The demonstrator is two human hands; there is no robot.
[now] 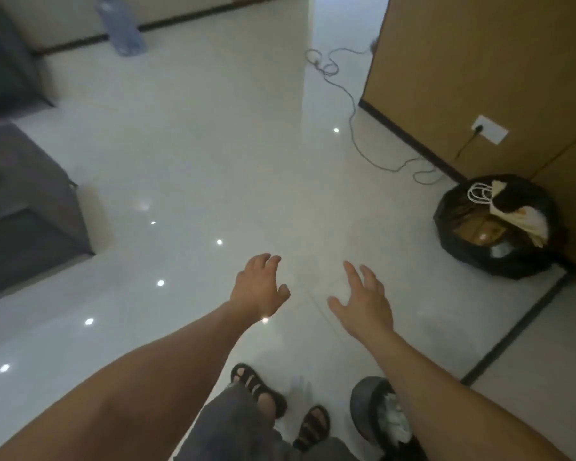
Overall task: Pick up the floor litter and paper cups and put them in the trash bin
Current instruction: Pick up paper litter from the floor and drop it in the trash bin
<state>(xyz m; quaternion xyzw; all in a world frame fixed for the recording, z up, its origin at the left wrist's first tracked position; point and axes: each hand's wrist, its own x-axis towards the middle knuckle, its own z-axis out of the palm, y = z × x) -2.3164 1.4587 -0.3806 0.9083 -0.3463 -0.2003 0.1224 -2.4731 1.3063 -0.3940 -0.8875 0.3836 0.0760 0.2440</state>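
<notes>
White crumpled litter (393, 424) is seen inside the dark trash bin (359, 404); left hand (258, 287) and right hand (366, 302) are held spread and empty.

Both arms extend forward over the glossy white floor (213, 144). The left hand (258, 287) and the right hand (363, 301) hold nothing, fingers loosely spread, the two hands near each other but apart. A dark round trash bin (359, 404) holding crumpled white paper (393, 420) stands beside the sandalled feet (260, 389), partly hidden by the right forearm. A filled black bag (506, 261) sits against the brown wall (479, 61), with a cable (353, 128) trailing nearby.
</notes>
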